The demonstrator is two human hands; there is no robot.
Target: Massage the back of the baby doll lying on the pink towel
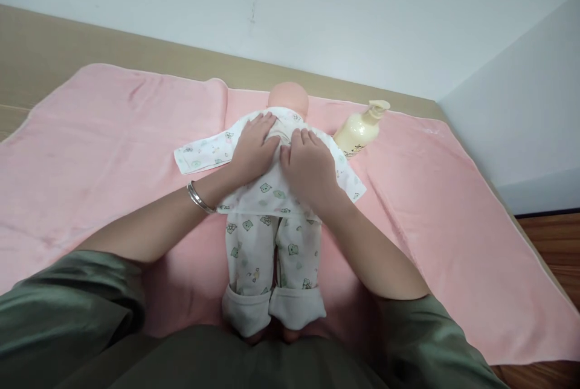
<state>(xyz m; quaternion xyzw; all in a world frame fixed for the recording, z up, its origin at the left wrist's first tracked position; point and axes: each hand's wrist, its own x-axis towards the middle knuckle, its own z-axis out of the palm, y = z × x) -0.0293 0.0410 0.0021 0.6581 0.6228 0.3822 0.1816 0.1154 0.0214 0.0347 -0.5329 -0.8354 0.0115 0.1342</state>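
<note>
A baby doll lies stretched out, its head at the far end and its feet toward me. It wears a white printed top and matching trousers with turned-up cuffs. My left hand rests flat on the left side of the top, fingers extended toward the doll's head. On the right side of the top lies my right hand, its fingers stretched out and thumb pointing inward. Neither hand grips anything. Part of the top is hidden under my hands.
Under the doll spreads a pink blanket on a wooden surface. A cream pump bottle stands just right of the doll's shoulder. Behind rises a white wall, and brown wooden flooring shows at the right.
</note>
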